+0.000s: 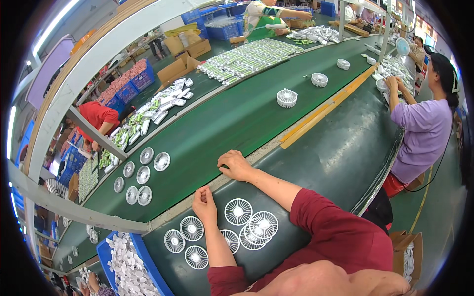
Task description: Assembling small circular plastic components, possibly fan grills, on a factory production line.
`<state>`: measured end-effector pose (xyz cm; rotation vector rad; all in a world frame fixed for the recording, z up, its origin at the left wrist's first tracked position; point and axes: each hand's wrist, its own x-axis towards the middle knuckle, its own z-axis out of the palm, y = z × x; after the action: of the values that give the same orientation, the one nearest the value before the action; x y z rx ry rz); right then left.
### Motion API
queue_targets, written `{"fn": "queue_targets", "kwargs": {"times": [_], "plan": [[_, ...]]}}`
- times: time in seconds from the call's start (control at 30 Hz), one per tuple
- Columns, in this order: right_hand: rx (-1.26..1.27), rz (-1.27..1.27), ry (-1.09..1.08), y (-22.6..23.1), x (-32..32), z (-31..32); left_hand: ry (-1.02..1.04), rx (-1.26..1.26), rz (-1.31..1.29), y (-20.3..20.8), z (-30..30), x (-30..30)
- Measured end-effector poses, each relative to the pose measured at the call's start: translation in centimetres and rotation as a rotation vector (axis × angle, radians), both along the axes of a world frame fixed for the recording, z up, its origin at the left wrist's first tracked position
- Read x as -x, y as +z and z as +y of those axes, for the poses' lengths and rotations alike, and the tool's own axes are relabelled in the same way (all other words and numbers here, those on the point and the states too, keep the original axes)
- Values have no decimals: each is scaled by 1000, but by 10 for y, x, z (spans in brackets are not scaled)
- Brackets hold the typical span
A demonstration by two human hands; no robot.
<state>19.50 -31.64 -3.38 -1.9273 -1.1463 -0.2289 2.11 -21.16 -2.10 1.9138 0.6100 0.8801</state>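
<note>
Green conveyor belt (212, 133), left hand (205, 206) upright, right hand (236, 166) arched leftward, both curled, grip unclear

White grille (233, 240) partly hidden behind the left forearm (218, 246), blue bin (149, 261) cut off by the lower edge

Spoked grilles (238, 211) are white, the belt (212, 133) green, the sleeves (323, 212) maroon.

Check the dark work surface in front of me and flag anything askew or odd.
Only one minor thing: the overlapping white grilles, right of the left forearm, are fanned unevenly, while single grilles nearby lie apart. It may just be loose stacking; no damage is evident.
</note>
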Motion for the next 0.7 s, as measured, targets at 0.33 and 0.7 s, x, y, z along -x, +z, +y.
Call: {"fn": "queue_targets", "kwargs": {"times": [0.33,0.7], "plan": [[-18,-25,-7,-2,1,2,-1,-6,38,1,2,2],[41,-15,-17,1,0,-4,-7,0,31,2,-3,-1]]}}
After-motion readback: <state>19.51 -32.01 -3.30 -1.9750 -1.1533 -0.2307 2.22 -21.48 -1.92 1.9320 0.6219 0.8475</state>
